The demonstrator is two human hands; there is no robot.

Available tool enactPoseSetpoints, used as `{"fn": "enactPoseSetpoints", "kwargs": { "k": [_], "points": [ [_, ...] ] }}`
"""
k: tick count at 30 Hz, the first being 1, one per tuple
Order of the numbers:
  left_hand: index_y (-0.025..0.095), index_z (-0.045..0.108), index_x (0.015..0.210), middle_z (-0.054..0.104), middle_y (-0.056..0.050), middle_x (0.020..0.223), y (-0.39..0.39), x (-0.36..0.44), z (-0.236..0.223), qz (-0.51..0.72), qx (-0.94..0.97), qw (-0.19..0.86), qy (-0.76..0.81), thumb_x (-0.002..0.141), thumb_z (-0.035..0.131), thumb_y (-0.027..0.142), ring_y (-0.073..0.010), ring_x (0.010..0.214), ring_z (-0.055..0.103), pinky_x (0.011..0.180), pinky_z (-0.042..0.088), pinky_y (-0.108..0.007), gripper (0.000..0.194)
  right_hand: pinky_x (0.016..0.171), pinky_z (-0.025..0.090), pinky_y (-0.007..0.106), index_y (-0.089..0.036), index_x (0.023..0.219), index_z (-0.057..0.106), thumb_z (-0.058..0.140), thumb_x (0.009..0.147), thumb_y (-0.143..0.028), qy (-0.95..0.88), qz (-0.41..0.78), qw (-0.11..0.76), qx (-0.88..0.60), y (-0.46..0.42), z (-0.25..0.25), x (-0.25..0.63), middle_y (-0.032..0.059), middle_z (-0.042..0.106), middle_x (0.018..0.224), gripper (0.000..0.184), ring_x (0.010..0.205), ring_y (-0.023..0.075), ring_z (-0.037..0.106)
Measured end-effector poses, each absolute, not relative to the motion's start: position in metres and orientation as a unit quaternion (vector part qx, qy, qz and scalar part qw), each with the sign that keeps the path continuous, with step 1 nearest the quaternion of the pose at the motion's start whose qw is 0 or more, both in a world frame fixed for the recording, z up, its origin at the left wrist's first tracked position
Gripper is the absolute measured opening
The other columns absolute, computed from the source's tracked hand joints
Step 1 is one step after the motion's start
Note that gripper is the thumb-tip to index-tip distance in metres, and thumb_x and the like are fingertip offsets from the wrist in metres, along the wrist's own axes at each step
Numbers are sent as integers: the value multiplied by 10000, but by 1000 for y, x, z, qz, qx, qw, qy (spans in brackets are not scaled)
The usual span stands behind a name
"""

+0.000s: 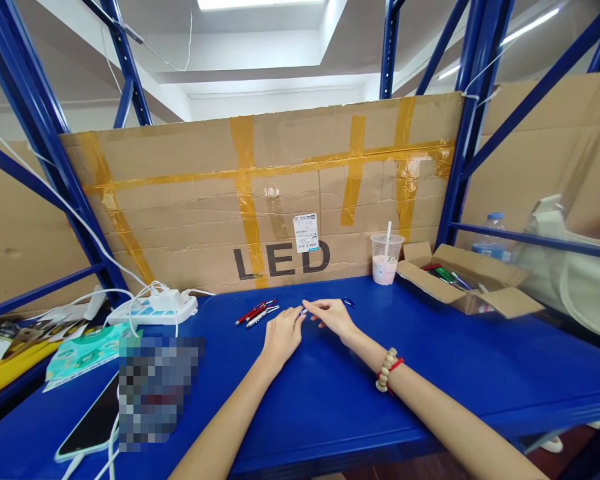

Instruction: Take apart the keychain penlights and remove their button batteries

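Pinching a thin, light, slippery-looking pen (303,311) at each end, the left hand (281,335) and right hand (334,316) close on it just above the desk (430,360).

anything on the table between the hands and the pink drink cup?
Head view: mostly bare blue table between the hands (left hand, right hand) and the pink drink cup; only a small blue piece lies just beyond the right hand.

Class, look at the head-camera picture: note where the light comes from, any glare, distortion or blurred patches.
Head view: ceiling light panel overexposed; shiny tape glares; wide-angle lens bows the blue uprights outward; a pixelated block masks part of the table; hands, left and right, are sharp, with soft shadows.
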State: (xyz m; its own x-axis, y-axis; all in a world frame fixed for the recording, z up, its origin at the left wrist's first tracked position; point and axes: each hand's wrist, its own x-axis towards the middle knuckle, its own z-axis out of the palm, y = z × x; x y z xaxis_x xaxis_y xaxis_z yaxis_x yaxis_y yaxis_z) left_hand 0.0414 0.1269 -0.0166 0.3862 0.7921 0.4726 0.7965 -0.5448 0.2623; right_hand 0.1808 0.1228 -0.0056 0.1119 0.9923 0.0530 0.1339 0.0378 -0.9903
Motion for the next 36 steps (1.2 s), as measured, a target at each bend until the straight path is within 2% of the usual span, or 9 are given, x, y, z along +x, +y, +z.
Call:
{"fn": "enactPoseSetpoints", "kwargs": {
  "k": [6,11,15,18,21,28,36],
  "points": [
    [217,586,1045,590,-10,1064,129,41,-21,-274,-831,-60,-481,903,329,279,-167,934,560,693,400,-236,300,435,418,140,-74,820,685,582,690,-452,-549,357,509,-560,128,-14,180,63,597,685,413,569,75,508],
    [181,582,870,603,5,762,129,41,-18,-256,-833,-108,-478,916,292,286,-125,713,550,558,302,-221,312,430,417,154,-85,844,682,587,691,-392,-556,353,514,-550,132,-16,183,60,606,712,356,590,90,526],
    [198,582,973,604,-2,864,128,42,-14,-243,-832,-82,-492,925,300,306,-135,808,543,627,334,-230,306,486,417,186,-137,881,679,549,740,-417,-604,294,484,-560,134,-16,190,31,623,805,339,627,94,540],
    [206,549,1080,587,-3,997,130,40,-14,-239,-836,-81,-487,926,316,301,-142,951,523,760,366,-237,295,641,405,201,-221,848,684,526,784,-406,-654,164,444,-591,131,-13,198,-19,622,862,252,730,83,546],
    [214,551,1099,546,-6,1081,132,38,-18,-233,-850,-54,-470,916,348,306,-144,1028,484,836,358,-240,288,636,340,209,-274,838,678,499,815,-408,-697,51,364,-616,125,-7,205,-41,607,899,225,783,83,535],
    [232,613,1039,536,-21,967,136,33,-22,-193,-873,-25,-447,890,403,294,-155,943,468,829,356,-259,266,586,287,199,-269,811,679,558,774,-394,-719,67,249,-645,124,-5,207,-45,613,837,178,768,82,534],
    [241,613,1083,521,-31,978,134,35,-24,-181,-869,-22,-460,884,408,316,-162,936,440,836,353,-270,295,606,295,198,-291,825,680,522,797,-396,-745,59,213,-629,126,-14,206,-33,608,868,191,788,93,531]
  ]
}}
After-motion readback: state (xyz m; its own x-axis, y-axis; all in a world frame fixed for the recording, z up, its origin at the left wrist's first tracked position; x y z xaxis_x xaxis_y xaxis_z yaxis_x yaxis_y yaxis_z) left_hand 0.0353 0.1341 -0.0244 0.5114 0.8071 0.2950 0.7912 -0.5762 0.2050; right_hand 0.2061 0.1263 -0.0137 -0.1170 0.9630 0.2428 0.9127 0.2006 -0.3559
